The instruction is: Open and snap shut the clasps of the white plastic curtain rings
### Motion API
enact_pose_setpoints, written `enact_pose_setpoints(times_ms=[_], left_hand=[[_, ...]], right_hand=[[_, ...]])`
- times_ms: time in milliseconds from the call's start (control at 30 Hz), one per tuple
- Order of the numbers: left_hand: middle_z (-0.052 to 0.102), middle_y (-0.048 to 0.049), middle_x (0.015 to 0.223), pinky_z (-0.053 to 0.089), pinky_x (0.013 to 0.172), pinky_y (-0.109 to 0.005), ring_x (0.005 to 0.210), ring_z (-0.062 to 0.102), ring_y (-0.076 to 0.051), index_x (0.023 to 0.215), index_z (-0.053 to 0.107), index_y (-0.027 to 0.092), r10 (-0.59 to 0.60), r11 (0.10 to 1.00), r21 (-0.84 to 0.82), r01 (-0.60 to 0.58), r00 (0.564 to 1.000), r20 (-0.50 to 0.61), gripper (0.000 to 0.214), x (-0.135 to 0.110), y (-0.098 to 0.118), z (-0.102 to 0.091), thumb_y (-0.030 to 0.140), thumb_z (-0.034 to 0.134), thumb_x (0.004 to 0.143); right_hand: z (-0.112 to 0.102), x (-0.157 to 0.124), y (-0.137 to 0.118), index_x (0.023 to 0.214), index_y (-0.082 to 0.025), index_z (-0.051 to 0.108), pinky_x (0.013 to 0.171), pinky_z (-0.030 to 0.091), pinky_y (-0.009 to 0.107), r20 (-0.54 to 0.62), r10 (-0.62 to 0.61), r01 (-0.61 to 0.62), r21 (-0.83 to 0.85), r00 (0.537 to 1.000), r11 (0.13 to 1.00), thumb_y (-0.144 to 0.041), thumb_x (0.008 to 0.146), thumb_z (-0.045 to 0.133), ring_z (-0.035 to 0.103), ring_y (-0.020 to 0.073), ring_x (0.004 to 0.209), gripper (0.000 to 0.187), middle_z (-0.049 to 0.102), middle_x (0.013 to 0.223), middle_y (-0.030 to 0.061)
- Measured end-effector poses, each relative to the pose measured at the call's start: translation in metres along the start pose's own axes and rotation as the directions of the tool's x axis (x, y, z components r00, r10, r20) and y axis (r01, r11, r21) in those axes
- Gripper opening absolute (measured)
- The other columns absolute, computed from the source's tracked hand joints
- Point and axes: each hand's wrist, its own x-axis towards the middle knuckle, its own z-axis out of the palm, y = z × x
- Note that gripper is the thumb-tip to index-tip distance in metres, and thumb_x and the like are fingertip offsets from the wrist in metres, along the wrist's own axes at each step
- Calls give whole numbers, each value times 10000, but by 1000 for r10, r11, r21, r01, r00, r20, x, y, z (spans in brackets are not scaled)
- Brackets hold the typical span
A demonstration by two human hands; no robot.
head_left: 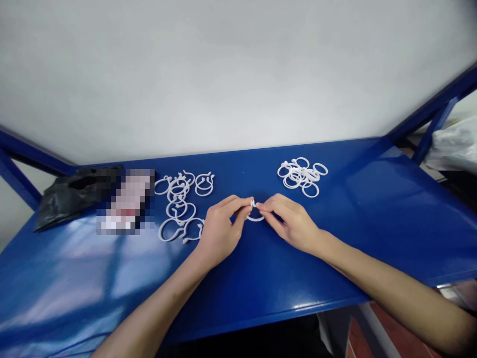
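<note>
Both my hands meet over the middle of a blue shelf point(372, 223). My left hand point(219, 231) and my right hand point(292, 221) each pinch one end of a white plastic ring point(255, 217), fingers closed on its two tips at the top. Left of my left hand lie several loose white rings point(179, 206), spread out singly. A heap of several white rings point(302, 175) lies behind my right hand, further back on the shelf.
A crumpled black plastic bag point(69, 196) lies at the far left, next to a blurred-out object point(126, 201). A white wall rises behind the shelf. Blue frame bars point(434, 112) run at the right, with a white bag point(456, 144) beyond.
</note>
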Motion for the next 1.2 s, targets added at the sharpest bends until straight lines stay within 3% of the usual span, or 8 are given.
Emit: enact_pose_setpoints(times_ms=[200, 333, 467, 633, 833, 1000, 1100, 1200], left_hand=[[746, -41, 987, 552, 829, -284, 877, 701, -157, 1097, 716, 210, 101, 984, 139, -109, 993, 57, 218, 2, -5, 2, 203, 533, 979], [730, -80, 1138, 524, 967, -397, 1050, 673, -238, 1218, 674, 210, 85, 915, 393, -96, 995, 45, 289, 11, -12, -10, 304, 540, 980], [690, -167, 1165, 475, 981, -496, 1125, 607, -349, 1222, 663, 134, 1, 682, 731, 43, 998, -59, 362, 19, -25, -30, 337, 490, 978], [687, -187, 1038, 461, 875, -510, 1055, 605, -390, 1077, 678, 145, -133, 515, 854, 67, 991, 2, 294, 20, -40, -42, 290, 452, 955], [709, -142, 986, 452, 857, -481, 1004, 625, -356, 1001, 668, 166, -109, 526, 850, 30, 994, 32, 272, 19, -41, -41, 226, 407, 958], [699, -119, 950, 460, 854, -466, 983, 633, -331, 954, 651, 178, -64, 634, 764, 119, 993, -102, 212, 21, -27, -43, 267, 459, 937], [689, -72, 900, 482, 802, -409, 861, 641, -255, 926, 619, 201, -116, 811, 550, 201, 976, -185, 136, 23, -18, -42, 284, 515, 900], [664, -15, 818, 491, 691, -324, 748, 639, -182, 906, 573, 222, -233, 957, 149, 250, 965, -121, 107, 22, -10, -35, 321, 535, 893]], right_hand=[[4, 1, 6, 1037, -174, 625, 681, 534, 328, 54, -48, 54, -114, 997, 992, -187, 1019, 481, 599, 183, 761, 145, 675, 851, 69], [-14, 11, 22, 1025, -221, 662, 832, 550, 388, -108, 68, -93, -249, 992, 964, -218, 1000, 504, 649, 217, 931, 159, 704, 974, 81], [-50, 14, 59, 957, -207, 711, 809, 549, 408, -420, 242, -390, -315, 875, 865, -273, 960, 541, 655, 233, 873, 182, 695, 996, 105], [-73, 3, 99, 962, -205, 740, 796, 523, 426, -413, 440, -577, -307, 797, 757, -275, 880, 583, 648, 236, 802, 191, 734, 913, 80], [-70, 2, 99, 845, -216, 732, 868, 481, 464, -343, 442, -553, -379, 829, 742, -301, 922, 545, 627, 250, 821, 219, 741, 875, 72], [-65, 6, 86, 911, -220, 735, 899, 475, 498, -408, 335, -502, -432, 850, 749, -329, 965, 510, 601, 288, 935, 256, 730, 949, 95], [-55, 9, 67, 991, -236, 728, 922, 480, 509, -375, 245, -403, -433, 894, 806, -332, 988, 512, 592, 295, 996, 237, 722, 995, 89], [-39, 11, 40, 1065, -249, 703, 921, 515, 479, -220, 186, -250, -312, 957, 916, -323, 997, 532, 631, 267, 1008, 198, 718, 1039, 81]])
